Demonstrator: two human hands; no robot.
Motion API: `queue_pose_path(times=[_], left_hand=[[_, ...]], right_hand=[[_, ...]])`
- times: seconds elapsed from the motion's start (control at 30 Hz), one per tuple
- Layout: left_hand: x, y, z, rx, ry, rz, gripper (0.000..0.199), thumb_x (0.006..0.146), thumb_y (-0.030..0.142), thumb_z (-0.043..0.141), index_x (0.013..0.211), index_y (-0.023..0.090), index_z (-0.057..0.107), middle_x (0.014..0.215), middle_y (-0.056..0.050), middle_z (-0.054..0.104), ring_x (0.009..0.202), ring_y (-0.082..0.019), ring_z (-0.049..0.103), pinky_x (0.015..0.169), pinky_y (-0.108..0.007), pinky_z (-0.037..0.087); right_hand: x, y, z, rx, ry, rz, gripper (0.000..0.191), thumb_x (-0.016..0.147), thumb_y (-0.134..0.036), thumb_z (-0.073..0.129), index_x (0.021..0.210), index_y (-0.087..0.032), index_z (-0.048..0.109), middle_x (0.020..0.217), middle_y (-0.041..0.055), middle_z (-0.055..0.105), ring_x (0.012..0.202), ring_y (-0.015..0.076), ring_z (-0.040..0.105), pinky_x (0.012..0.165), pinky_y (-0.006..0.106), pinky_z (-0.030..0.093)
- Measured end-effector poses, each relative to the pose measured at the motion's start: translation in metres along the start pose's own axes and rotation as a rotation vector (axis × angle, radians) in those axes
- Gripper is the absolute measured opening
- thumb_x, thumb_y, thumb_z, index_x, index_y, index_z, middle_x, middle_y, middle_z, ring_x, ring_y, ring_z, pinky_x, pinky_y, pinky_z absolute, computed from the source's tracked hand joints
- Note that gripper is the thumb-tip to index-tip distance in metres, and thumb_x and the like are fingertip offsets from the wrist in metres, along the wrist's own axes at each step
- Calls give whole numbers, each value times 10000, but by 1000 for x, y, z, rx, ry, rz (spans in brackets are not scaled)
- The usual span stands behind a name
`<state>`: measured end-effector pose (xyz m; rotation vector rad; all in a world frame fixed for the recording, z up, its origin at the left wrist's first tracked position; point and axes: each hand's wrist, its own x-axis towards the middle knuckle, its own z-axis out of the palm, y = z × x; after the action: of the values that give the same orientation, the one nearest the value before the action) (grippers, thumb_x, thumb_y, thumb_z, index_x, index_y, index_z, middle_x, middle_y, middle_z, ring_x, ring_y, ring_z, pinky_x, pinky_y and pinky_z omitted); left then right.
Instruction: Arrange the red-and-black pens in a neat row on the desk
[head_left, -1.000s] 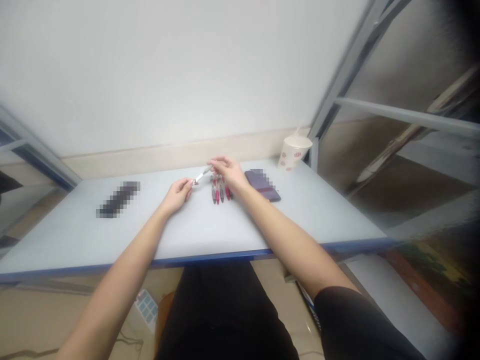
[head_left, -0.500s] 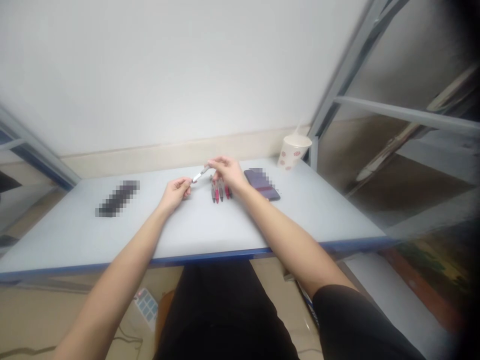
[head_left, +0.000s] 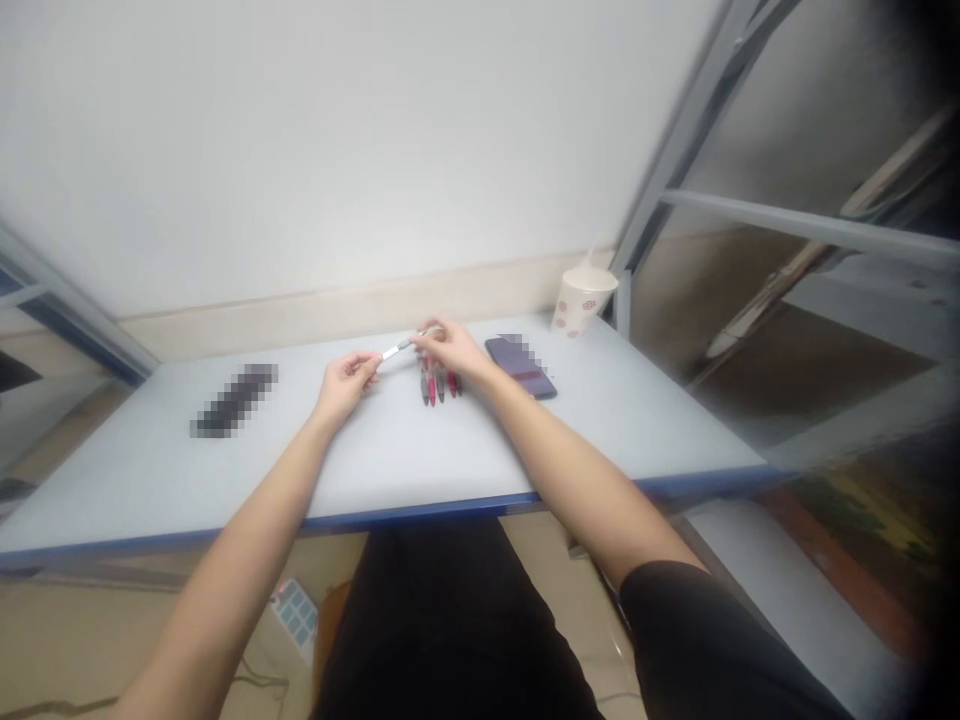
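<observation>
Between my two hands a slim white and grey pen [head_left: 393, 352] is held at a slant above the table. My left hand [head_left: 348, 386] pinches its lower left end with thumb and fingertips. At its upper right end, my right hand [head_left: 453, 348] grips the pen with closed fingers; that tip is partly hidden. Several red and dark grey pens [head_left: 440, 388] lie side by side on the table just below my right hand, which covers their far ends.
The pale table [head_left: 390, 460] has a blue front edge. Right of the pens lies a dark phone [head_left: 519, 366], and behind it stands a paper cup [head_left: 583, 302]. A blurred-out dark object [head_left: 234, 402] lies left. Metal frames flank the table; a power strip [head_left: 297, 612] is below.
My right fingers have shifted slightly along the pen's upper end. The left hand keeps its pinch, almost in place. The whole view has moved a little.
</observation>
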<state>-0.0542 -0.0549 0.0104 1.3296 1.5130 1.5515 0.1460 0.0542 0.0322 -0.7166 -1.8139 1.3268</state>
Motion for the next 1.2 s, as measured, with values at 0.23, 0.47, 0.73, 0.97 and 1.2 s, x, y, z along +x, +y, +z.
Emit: queue_pose_path(times=[0.23,0.47,0.73,0.97,1.2], left_hand=[[-1,4,-5,-15,7,17,456,702,542,846,888,134,764,644,-26,666,567,-130,544,602,-278,447],[-1,12,-11,-31,37,-4,484,650,515,891,904,123,765,704,-53,719,598,-146,605,680,-300,495],[-1,11,-10,-77,36,-65,503,573,483,934,869,122,750,666,-45,701,624,-156,628,699,-300,504],[2,9,-12,-109,59,-111,531,547,487,932,861,114,722,721,-65,713,599,-136,607,680,-300,504],[5,6,-14,-177,108,-133,525,528,472,934,842,122,699,709,-34,686,601,-118,590,642,-271,482]], right_hand=[[-5,-5,4,-20,-114,33,390,1001,-460,624,751,-168,557,596,33,656,418,84,509,418,196,391],[-12,-15,1,-151,-179,172,636,993,-699,498,628,-178,512,427,23,521,333,107,474,359,218,353],[-23,-28,13,-174,-186,3,152,1022,-315,585,1014,-165,612,672,4,671,440,78,550,441,178,384],[-26,-28,19,-254,-175,-97,198,923,-293,706,1054,-187,602,780,-23,683,579,95,591,578,199,430],[-25,-28,20,-242,-204,-66,214,948,-322,696,1080,-171,623,731,-18,672,568,105,586,574,205,420]])
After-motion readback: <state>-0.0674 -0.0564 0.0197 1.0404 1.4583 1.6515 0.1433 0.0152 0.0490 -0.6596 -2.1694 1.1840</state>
